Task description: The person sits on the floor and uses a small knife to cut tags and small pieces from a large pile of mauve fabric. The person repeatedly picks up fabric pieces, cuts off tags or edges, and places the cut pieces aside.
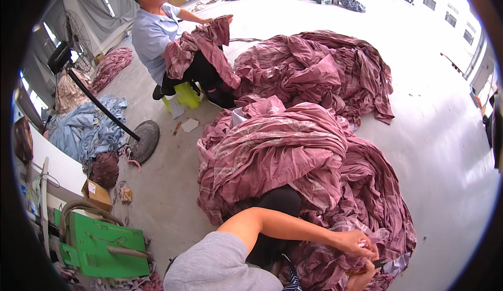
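Note:
A heap of dusty-pink patterned cloth (272, 149) spreads in front of me and down along my right side. My left arm reaches across to the lower right, where my left hand (355, 242) is closed in a pinch on a fold of the pink cloth (377, 234); a small white bit shows at its fingertips. Just below it, almost touching, is my right hand (361, 279), its fingers curled. A dark narrow tool (380, 263) sticks out beside it; its kind is not clear, and the grip on it is partly hidden.
A seated person (152, 34) handles pink cloth by a second pink heap (314, 71). To the left stand a fan on a round base (144, 143), blue cloth (86, 126), a cardboard box (97, 195) and a green metal box (112, 244) with a hose.

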`<act>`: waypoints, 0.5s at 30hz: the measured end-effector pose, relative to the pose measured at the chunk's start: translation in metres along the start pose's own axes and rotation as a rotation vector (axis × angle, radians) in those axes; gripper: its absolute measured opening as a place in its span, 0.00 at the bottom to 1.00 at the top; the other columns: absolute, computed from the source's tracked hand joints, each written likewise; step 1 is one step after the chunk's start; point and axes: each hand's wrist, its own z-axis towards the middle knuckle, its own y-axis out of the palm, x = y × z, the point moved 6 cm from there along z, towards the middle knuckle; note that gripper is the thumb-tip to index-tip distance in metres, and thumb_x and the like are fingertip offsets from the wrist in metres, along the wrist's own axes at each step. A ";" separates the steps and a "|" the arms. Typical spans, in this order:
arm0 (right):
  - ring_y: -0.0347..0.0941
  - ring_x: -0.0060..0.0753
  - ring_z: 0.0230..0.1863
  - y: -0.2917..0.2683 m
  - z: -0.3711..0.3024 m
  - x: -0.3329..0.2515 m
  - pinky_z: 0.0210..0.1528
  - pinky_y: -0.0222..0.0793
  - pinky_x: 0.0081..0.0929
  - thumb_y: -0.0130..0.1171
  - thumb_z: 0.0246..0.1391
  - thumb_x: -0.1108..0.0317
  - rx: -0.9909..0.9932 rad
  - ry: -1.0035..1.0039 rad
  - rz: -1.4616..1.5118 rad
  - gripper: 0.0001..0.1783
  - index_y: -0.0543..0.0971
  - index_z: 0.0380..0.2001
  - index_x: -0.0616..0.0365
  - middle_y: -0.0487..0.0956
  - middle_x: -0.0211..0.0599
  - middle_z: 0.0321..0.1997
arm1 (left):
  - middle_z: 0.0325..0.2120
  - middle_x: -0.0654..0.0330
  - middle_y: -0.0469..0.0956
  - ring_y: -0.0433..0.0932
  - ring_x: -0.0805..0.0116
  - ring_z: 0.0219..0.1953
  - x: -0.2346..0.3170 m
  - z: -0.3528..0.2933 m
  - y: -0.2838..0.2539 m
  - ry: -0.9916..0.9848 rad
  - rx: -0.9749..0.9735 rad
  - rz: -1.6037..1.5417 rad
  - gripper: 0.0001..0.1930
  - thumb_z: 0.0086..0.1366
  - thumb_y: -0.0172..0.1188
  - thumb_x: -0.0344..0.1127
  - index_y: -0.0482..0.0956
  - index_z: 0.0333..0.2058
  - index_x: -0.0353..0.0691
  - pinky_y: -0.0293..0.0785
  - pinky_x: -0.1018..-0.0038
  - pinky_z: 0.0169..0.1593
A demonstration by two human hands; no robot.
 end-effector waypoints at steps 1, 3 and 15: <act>0.73 0.31 0.38 0.029 -0.002 -0.015 0.40 0.70 0.26 0.53 0.49 0.72 -0.080 0.168 0.247 0.19 0.71 0.46 0.64 0.76 0.40 0.42 | 0.24 0.65 0.77 0.71 0.79 0.26 0.029 -0.008 0.002 0.006 -0.086 -0.109 0.17 0.56 0.62 0.46 0.79 0.30 0.34 0.68 0.80 0.29; 0.72 0.28 0.38 0.053 -0.008 -0.019 0.40 0.69 0.23 0.49 0.50 0.73 -0.177 0.320 0.398 0.22 0.68 0.51 0.62 0.75 0.39 0.45 | 0.23 0.65 0.78 0.71 0.80 0.25 0.012 -0.006 0.002 0.001 -0.072 -0.093 0.16 0.56 0.62 0.45 0.80 0.30 0.34 0.68 0.81 0.29; 0.61 0.14 0.19 0.066 -0.001 -0.049 0.19 0.53 0.10 0.51 0.43 0.85 -0.122 0.134 0.118 0.32 0.64 0.56 0.62 0.76 0.37 0.37 | 0.17 0.63 0.70 0.67 0.77 0.23 -0.022 0.011 -0.037 -0.036 0.347 0.041 0.08 0.48 0.51 0.31 0.72 0.27 0.33 0.63 0.76 0.27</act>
